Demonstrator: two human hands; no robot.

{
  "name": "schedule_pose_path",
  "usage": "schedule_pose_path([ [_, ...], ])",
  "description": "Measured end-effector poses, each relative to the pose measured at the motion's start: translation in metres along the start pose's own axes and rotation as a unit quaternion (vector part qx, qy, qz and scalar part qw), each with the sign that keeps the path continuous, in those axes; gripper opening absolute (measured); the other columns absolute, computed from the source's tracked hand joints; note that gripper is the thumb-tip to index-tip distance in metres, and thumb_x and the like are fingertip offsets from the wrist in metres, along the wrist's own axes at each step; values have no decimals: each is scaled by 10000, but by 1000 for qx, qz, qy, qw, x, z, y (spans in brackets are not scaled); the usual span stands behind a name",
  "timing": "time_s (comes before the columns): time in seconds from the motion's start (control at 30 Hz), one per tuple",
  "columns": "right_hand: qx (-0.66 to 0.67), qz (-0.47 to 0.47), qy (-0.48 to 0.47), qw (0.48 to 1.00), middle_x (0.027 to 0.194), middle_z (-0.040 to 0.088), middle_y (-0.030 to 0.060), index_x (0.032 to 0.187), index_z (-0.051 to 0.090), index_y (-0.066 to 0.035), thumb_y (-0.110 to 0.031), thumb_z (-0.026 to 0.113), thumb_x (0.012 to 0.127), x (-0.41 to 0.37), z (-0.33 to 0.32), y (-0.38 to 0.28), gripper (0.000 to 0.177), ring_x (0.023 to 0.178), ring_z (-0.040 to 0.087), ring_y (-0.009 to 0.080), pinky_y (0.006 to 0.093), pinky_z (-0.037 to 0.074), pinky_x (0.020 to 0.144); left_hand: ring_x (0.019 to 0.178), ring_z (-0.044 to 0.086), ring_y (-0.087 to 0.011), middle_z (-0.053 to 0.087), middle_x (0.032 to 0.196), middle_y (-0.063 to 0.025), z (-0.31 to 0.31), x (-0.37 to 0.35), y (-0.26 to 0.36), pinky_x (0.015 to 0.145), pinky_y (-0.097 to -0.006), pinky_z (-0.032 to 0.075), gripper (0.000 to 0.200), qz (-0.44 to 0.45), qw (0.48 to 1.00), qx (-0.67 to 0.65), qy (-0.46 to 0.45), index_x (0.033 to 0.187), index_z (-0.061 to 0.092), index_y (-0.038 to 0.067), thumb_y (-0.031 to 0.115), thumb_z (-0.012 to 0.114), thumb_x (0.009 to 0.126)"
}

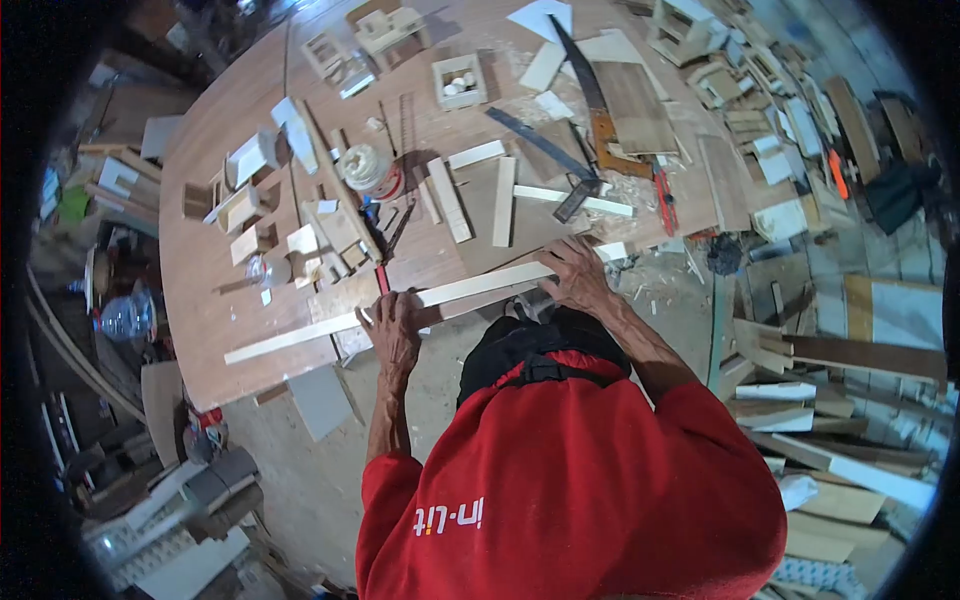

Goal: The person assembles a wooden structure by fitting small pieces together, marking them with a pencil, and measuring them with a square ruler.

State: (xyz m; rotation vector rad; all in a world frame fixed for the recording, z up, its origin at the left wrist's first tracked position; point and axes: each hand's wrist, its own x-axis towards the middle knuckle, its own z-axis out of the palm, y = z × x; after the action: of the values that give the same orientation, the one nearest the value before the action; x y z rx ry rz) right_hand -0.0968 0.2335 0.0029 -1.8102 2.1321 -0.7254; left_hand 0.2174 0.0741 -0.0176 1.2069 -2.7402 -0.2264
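A long, pale wooden strip [480,288] lies along the near edge of the workbench, slanting up toward the right. My left hand [393,322] is closed over its middle part, fingers curled across the far side. Near the right end, my right hand [576,275] grips the same strip from above. Just beyond are short wood pieces [504,202] and a try square [540,140] with a dark blade. A handsaw [606,140] with an orange-brown handle rests farther right, beside red-handled pliers [664,200].
On the workbench [230,120] stand an open tub [370,172] of pale paste, small wooden assemblies [240,210] at left, and a wooden box [460,82] with round white things. Scrap wood [790,400] is heaped on the right. A large clear bottle [126,316] lies at left.
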Motion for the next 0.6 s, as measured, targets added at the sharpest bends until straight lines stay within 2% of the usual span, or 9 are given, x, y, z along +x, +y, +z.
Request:
schedule_pose_path([
  [0.1, -43, -2, 53, 998, 1065, 552, 86, 1056, 638, -73, -174, 694, 706, -8, 3, 2, 369, 1069, 507, 285, 493, 364, 996, 1238, 432, -292, 506, 1270, -85, 8, -5, -17, 1107, -639, 85, 503, 2, 1000, 13, 19, 1266, 508, 137, 71, 562, 771],
  [0.17, -53, 12, 81, 995, 1077, 544, 82, 1062, 637, -71, -174, 690, 710, -11, -3, 3, 371, 1081, 496, 290, 496, 357, 1001, 1237, 432, -291, 509, 1265, -85, 10, -6, -25, 1107, -639, 83, 495, 1, 1000, 14, 24, 1265, 510, 132, 79, 562, 775],
  [0.2, -63, 21, 107, 992, 1089, 536, 79, 1068, 636, -70, -175, 686, 714, -12, -5, 4, 372, 1092, 485, 295, 498, 351, 1006, 1224, 444, -296, 512, 1265, -94, 8, -6, -28, 1102, -629, 98, 436, -1, 999, 29, 19, 1259, 516, 122, 142, 536, 824],
  [0.23, -59, 44, 106, 992, 1118, 518, 79, 1076, 634, -68, -168, 680, 717, -13, -8, 6, 375, 1102, 468, 305, 489, 357, 995, 1211, 455, -301, 515, 1264, -103, 5, -5, -29, 1098, -619, 113, 393, -3, 999, 44, 16, 1254, 522, 112, 205, 510, 872],
  [0.27, -58, 45, 108, 991, 1118, 518, 79, 1076, 634, -68, -168, 680, 717, -13, -9, 10, 375, 1102, 468, 305, 489, 357, 995, 1211, 455, -301, 515, 1264, -103, 3, -3, -31, 1098, -619, 113, 393, -2, 999, 46, 16, 1254, 522, 112, 205, 510, 872],
  [0.33, -81, 64, 153, 983, 1118, 533, 87, 1062, 636, -64, -99, 700, 671, -11, -12, 14, 397, 1064, 500, 289, 428, 420, 920, 1226, 445, -296, 510, 1267, -97, 1, 2, -32, 1089, -627, 128, 380, -34, 998, 54, -12, 1241, 524, 114, 236, 525, 881],
  [0.37, -76, 82, 164, 980, 1151, 517, 101, 1084, 624, -50, -72, 679, 694, -11, -14, 16, 394, 1050, 502, 304, 422, 429, 899, 1226, 445, -296, 510, 1267, -97, 0, 4, -33, 1089, -627, 128, 380, -32, 998, 55, -13, 1241, 524, 114, 236, 525, 881],
  [0.47, -37, 128, 179, 975, 1154, 504, 109, 1112, 601, -36, -95, 661, 724, -9, -14, 26, 398, 1067, 479, 323, 434, 405, 928, 1235, 433, -294, 497, 1280, -85, -11, 10, -27, 1080, -626, 146, 387, -81, 994, 42, -57, 1242, 513, 120, 241, 545, 876],
  [0.6, -54, 157, 246, 955, 1173, 475, 148, 1159, 542, -28, -152, 667, 766, 5, -15, 34, 431, 1043, 485, 338, 448, 426, 902, 1248, 410, -334, 487, 1285, -113, -10, 21, -4, 1044, -655, 192, 463, -58, 997, -13, 46, 1232, 506, 125, 275, 641, 815],
])
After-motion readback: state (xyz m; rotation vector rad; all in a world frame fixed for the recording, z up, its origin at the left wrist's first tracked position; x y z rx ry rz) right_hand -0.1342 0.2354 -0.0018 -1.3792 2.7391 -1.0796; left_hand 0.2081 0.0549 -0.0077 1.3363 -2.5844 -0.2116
